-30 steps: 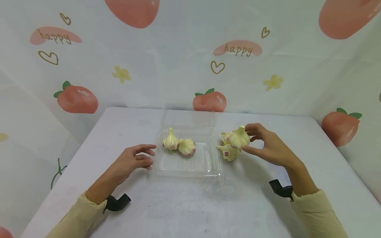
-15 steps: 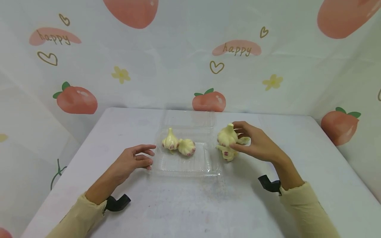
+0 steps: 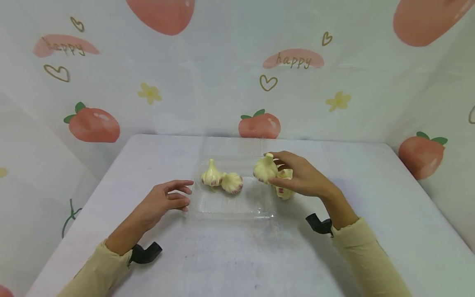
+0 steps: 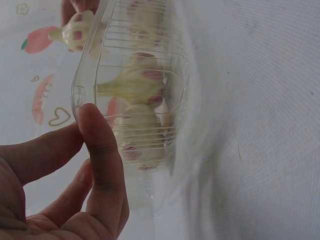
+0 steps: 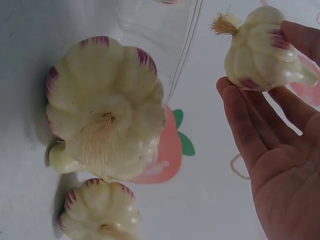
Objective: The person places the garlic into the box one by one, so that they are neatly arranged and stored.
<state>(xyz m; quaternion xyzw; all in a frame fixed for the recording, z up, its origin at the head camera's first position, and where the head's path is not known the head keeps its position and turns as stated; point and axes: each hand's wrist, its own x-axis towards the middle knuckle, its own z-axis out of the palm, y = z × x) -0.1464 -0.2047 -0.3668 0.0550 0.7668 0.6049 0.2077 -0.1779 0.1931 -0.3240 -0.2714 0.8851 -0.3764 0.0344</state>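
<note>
My right hand (image 3: 300, 175) grips a cream garlic bulb (image 3: 265, 168) by its side, above the right rim of a clear plastic clamshell container (image 3: 230, 215). In the right wrist view, the fingers and thumb curl round this garlic bulb (image 5: 260, 52), its dry roots facing left. Relaxed and slightly spread, the fingers of my left hand (image 3: 163, 202) touch the container's left rim, also close up in the left wrist view. Inside the container sit two garlic bulbs, one upright (image 3: 211, 175) and one on its side (image 3: 232, 183).
Beside the container on the right lie two more garlic bulbs (image 5: 105, 110), partly hidden by my right hand in the head view. The container's open lid (image 3: 233, 147) lies towards the back of the white table (image 3: 230, 264). Behind hangs a peach-printed cloth (image 3: 208, 82).
My right hand has carried its garlic bulb leftward, from over the loose bulbs to the container's right rim. My left hand has stayed at the left rim.
</note>
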